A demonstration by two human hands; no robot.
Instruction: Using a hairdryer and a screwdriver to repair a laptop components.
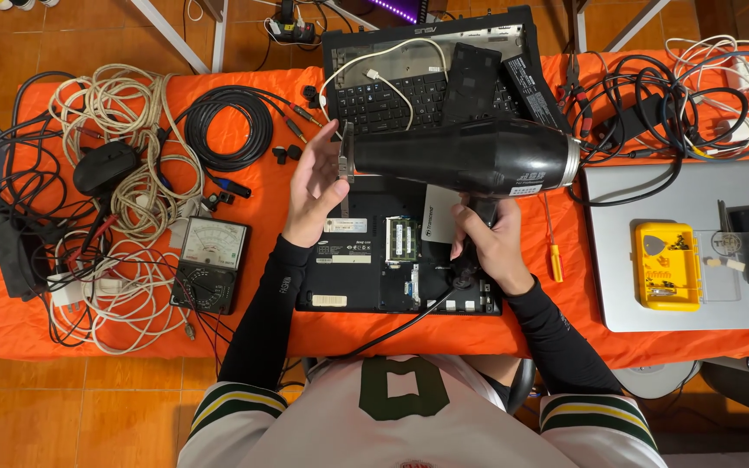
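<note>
A multimeter (pixel 211 263), coiled black cable (pixel 234 128) and yellow parts box (pixel 667 265) lie on the orange cloth (pixel 132 334).

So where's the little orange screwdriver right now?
In the head view, the orange screwdriver lies on the orange cloth just right of the right hand, between the opened laptop and the silver laptop.
</note>
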